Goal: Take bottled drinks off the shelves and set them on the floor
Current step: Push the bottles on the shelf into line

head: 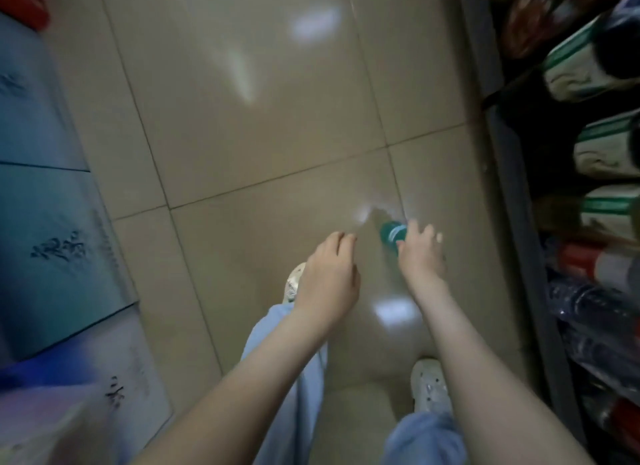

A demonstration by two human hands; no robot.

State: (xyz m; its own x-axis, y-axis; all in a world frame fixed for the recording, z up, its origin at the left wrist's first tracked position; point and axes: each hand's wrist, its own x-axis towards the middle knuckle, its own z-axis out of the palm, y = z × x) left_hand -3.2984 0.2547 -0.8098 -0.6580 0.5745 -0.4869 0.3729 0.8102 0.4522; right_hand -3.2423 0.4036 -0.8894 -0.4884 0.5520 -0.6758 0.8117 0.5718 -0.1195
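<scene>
A clear bottle with a green cap (392,235) stands on the beige tiled floor (263,125), seen from above. My right hand (420,253) is right beside and partly over it, fingers spread and fairly straight; whether they touch the bottle I cannot tell because of blur. My left hand (329,277) hangs to the left of the bottle with loosely curled fingers and holds nothing. Shelves (519,222) on the right carry bottled drinks: green-and-white labelled ones (588,66) higher up, clear water bottles (595,319) and a red-labelled one (595,260) lower down.
Blue printed cartons (52,222) line the left side of the aisle. My feet in light shoes (429,385) and blue trouser legs stand on the tiles below my hands. A red item (20,0) sits at the top left.
</scene>
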